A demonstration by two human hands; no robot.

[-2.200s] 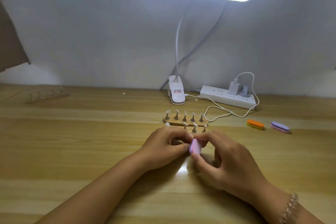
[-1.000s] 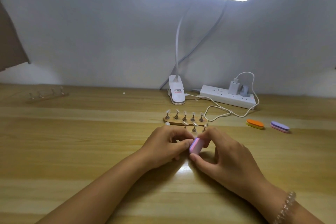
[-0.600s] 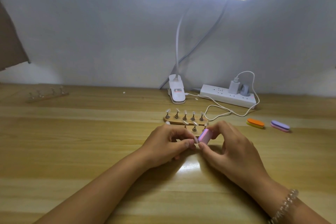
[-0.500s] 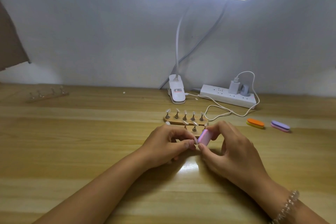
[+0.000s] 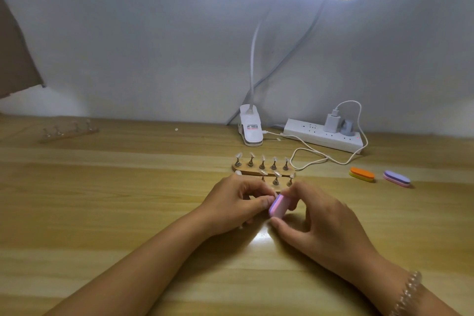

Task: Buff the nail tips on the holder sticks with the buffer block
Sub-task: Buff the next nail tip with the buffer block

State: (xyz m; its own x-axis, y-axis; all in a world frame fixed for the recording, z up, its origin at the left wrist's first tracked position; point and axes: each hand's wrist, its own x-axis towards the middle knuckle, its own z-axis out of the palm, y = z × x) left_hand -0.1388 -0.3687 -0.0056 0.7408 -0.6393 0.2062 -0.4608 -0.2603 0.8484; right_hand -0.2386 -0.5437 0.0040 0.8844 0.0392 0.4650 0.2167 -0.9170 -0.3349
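Note:
My right hand (image 5: pixel 318 218) pinches a pink and purple buffer block (image 5: pixel 278 206) between thumb and fingers, its face turned toward my left hand. My left hand (image 5: pixel 236 200) has its fingers curled around a small holder stick; the stick and its nail tip are almost fully hidden by my fingertips. The block touches my left fingertips. Just behind my hands stands a wooden base (image 5: pixel 252 171) with a back row of several sticks (image 5: pixel 262 161) carrying clear nail tips. A second, nearer row (image 5: pixel 276 179) is partly hidden by my hands.
An orange buffer block (image 5: pixel 362 174) and a purple one (image 5: pixel 396 178) lie at the right. A white lamp clamp (image 5: pixel 250 129), a power strip (image 5: pixel 325 135) and its looping cable (image 5: pixel 310 154) sit behind. Another wooden stick rack (image 5: pixel 68 131) lies far left.
My right hand has swung the buffer block back left and down against my left fingertips, after lifting it up and right half a second ago. My left hand has stayed in place.

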